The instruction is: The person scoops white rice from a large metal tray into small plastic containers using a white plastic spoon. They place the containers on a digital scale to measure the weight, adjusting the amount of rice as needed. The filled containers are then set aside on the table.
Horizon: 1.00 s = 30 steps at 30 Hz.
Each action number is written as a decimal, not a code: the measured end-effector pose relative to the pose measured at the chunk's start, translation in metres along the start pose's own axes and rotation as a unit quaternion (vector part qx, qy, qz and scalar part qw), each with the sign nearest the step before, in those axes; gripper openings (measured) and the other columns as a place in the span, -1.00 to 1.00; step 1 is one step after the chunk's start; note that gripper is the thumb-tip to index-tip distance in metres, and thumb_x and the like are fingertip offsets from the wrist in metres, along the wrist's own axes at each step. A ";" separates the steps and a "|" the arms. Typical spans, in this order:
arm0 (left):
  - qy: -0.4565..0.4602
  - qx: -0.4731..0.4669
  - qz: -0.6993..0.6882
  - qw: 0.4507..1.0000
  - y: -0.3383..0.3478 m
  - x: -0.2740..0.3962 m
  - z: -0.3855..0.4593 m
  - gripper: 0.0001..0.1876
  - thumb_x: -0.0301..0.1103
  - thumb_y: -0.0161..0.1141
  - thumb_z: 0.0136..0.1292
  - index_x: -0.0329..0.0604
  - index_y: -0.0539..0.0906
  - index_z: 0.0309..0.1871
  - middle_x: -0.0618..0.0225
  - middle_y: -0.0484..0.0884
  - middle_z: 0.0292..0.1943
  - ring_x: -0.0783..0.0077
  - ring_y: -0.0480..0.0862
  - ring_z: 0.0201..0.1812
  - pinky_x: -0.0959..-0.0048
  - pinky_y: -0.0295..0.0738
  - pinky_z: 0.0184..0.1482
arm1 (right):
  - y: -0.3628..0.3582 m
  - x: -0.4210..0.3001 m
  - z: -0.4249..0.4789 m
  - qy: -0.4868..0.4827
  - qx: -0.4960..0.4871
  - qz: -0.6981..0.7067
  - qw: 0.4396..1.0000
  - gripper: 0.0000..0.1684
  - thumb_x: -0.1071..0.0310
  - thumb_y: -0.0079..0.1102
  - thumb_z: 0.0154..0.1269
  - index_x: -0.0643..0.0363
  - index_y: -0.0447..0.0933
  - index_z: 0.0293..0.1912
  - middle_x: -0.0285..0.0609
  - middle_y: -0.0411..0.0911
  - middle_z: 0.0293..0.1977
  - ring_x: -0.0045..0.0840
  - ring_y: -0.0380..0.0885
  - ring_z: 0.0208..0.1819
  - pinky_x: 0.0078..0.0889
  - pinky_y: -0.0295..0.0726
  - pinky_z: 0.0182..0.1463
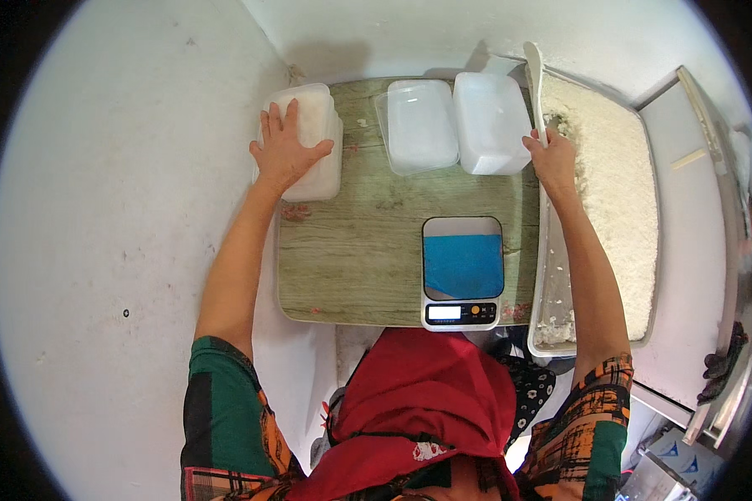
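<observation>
My left hand point(287, 150) lies with fingers spread on the top of a stack of lidded plastic containers point(316, 113), whose contents look white, at the table's back left. My right hand point(554, 160) grips a white plastic spoon point(534, 81) with its long end pointing away from me. That hand is over the left edge of a metal tray point(554, 275) holding a broad bed of white cooked rice point(620, 188). A digital kitchen scale point(460, 318) with a blue sheet point(464, 266) on its platform stands near the front edge; its display is lit.
Clear plastic lids point(421, 125) and a stack of translucent containers point(492, 122) sit at the back of the wood-patterned table point(351, 263). White walls point(119, 206) close in on the left and behind. My red apron point(420, 388) is below the front edge.
</observation>
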<state>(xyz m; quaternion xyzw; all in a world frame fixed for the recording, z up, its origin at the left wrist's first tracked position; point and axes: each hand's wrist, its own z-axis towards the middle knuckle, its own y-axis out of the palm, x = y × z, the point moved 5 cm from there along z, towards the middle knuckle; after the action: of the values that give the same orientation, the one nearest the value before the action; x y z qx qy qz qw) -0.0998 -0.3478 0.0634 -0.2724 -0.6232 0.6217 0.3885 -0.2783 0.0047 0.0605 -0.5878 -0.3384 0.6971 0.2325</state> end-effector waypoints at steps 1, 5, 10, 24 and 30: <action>0.000 -0.005 -0.003 1.000 0.002 0.000 0.000 -0.01 0.22 0.20 -0.19 0.06 0.02 0.32 0.11 -0.10 0.34 0.10 -0.11 0.35 -0.17 -0.07 0.13 | 0.001 0.001 0.001 -0.008 0.008 -0.009 1.000 -0.69 0.26 0.17 -0.03 0.28 0.51 -0.30 0.03 0.53 -0.50 -0.24 0.53 -0.37 -0.33 0.45 -0.24; 0.004 -0.011 -0.014 1.000 0.005 -0.001 0.002 0.00 0.20 0.21 -0.19 0.08 0.00 0.32 0.09 -0.11 0.33 0.11 -0.13 0.35 -0.17 -0.10 0.14 | 0.005 0.010 0.006 -0.036 0.074 -0.019 0.996 -0.77 0.31 0.14 -0.05 0.26 0.53 -0.38 0.06 0.53 -0.49 -0.15 0.52 -0.36 -0.26 0.45 -0.22; -0.001 -0.011 -0.051 0.999 -0.002 -0.001 0.000 0.05 0.23 0.22 -0.22 0.10 -0.05 0.33 0.08 -0.14 0.34 0.15 -0.14 0.36 -0.18 -0.15 0.14 | 0.005 0.007 0.012 -0.013 0.045 -0.063 0.997 -0.78 0.32 0.11 -0.06 0.25 0.53 -0.40 0.10 0.52 -0.45 -0.08 0.50 -0.32 -0.19 0.44 -0.19; 0.084 0.039 -0.169 0.981 0.088 0.073 0.003 -0.50 -0.60 0.10 -0.06 -0.28 0.35 0.05 0.04 0.30 0.04 0.00 0.28 0.10 0.22 0.32 0.06 | -0.021 0.006 -0.004 0.061 0.039 0.206 0.976 -0.85 0.37 0.13 -0.04 0.26 0.50 -0.45 -0.29 0.40 -0.66 -0.67 0.34 -0.60 -0.57 0.37 -0.49; 0.061 0.049 -0.068 0.995 0.112 0.074 0.039 -0.52 -0.60 0.16 -0.11 -0.29 0.39 -0.01 0.06 0.34 -0.08 0.03 0.33 0.04 0.18 0.35 0.01 | -0.033 -0.004 -0.023 0.112 -0.007 0.369 0.923 -0.85 0.40 0.15 0.02 0.24 0.49 -0.34 -0.42 0.31 -0.67 -0.82 0.22 -0.66 -0.77 0.18 -0.66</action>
<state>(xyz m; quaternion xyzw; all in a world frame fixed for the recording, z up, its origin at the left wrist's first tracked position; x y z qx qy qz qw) -0.1888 -0.3000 -0.0339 -0.2479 -0.5839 0.6059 0.4801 -0.2574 0.0283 0.0864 -0.7467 -0.0739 0.6609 -0.0089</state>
